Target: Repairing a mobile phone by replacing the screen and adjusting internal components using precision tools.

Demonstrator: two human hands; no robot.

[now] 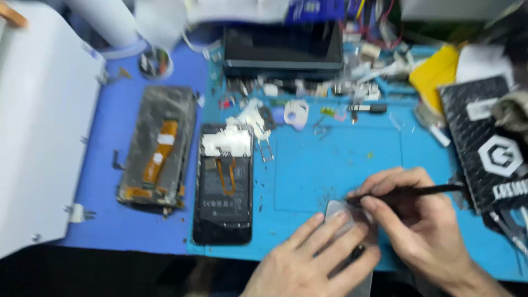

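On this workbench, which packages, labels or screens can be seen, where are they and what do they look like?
Black textured package: far right, rectangular, white hexagon emblem.
Opened phone: centre-left on the blue mat, black, orange flex cable, white top part.
Removed screen panel: left of the phone, grey, orange ribbon.
Dark rectangular device: top centre, blank black face.

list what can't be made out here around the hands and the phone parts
All from the head view:
- Grey flat piece: mostly covered by the left hand; its kind is unclear.
- Tip of the thin black tool: hidden by the right hand fingers.
- Opened phone: inner parts too blurred to identify.
- Small parts in the blue tray: blurred and tiny.
- Black patterned box: cut off by the right edge.
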